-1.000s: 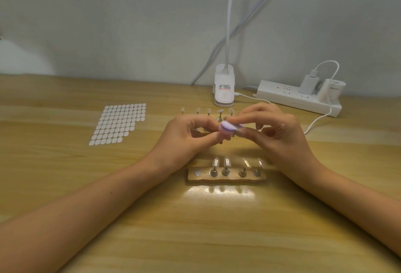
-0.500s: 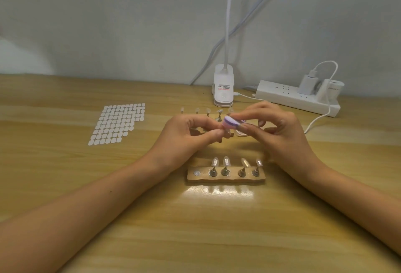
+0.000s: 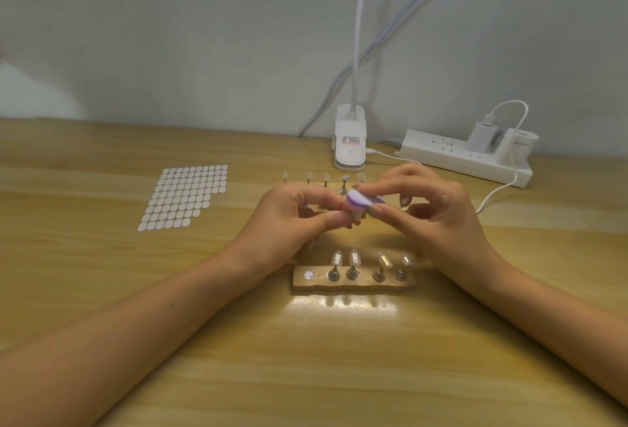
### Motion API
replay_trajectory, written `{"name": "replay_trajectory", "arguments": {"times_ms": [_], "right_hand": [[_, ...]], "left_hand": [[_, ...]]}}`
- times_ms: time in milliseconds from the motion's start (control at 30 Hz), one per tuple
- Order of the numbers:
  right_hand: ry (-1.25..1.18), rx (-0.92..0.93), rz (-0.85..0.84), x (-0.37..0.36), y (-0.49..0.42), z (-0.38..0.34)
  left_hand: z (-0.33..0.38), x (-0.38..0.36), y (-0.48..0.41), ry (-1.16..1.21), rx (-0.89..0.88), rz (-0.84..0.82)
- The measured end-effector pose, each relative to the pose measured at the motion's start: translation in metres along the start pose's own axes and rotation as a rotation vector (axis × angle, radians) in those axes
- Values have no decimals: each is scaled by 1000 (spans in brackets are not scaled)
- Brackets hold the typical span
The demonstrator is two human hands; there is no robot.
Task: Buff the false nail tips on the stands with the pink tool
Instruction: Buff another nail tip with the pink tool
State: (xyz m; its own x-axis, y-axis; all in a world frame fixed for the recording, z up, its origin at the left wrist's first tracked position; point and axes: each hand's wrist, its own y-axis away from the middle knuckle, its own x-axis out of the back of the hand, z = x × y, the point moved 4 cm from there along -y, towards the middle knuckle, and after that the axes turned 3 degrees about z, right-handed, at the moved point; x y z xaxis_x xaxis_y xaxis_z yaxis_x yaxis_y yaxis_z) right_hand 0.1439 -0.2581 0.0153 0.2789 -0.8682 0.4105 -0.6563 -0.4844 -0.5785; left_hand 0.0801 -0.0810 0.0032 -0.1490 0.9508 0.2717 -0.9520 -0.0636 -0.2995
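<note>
right hand [image 3: 438, 212]: thumb and forefinger pinch pink tool [image 3: 360, 201].
left hand [image 3: 292, 216]: fingertips pinch small piece [image 3: 351, 214] under tool; identity unclear.
near stand [image 3: 360, 286]: four nail tips [image 3: 354, 256] upright.

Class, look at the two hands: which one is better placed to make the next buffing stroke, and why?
Right. The right hand pinches the pink tool; the left hand curls beside its end, and what it holds, if anything, is hidden.
</note>
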Motion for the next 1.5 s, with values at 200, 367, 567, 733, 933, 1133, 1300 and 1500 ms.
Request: {"name": "replay_trajectory", "arguments": {"times_ms": [200,367,567,733,933,1133,1300,1500], "right_hand": [[2,-54,5,1,-2,4],[-3,25,-42,-3,-1,2],[5,72,-45,-4,0,-1],[50,70,-11,-1,-1,-1],[35,49,6,-1,-1,-1],[26,19,28,2,-2,0],[43,112,-23,-4,-1,-3],[40,125,-43,-4,-1,-2]], "left_hand": [[0,-1,-1,-21,-2,-16],[-1,-2,0,-7,3,-28],[2,-2,0,16,-3,-33],[1,-2,0,-3,8,-23],[2,-1,1,-4,-10,5],[-1,0,-1,26,17,14],[-2,0,-1,34,29,8],[-1,0,-1,24,25,-17]]}}
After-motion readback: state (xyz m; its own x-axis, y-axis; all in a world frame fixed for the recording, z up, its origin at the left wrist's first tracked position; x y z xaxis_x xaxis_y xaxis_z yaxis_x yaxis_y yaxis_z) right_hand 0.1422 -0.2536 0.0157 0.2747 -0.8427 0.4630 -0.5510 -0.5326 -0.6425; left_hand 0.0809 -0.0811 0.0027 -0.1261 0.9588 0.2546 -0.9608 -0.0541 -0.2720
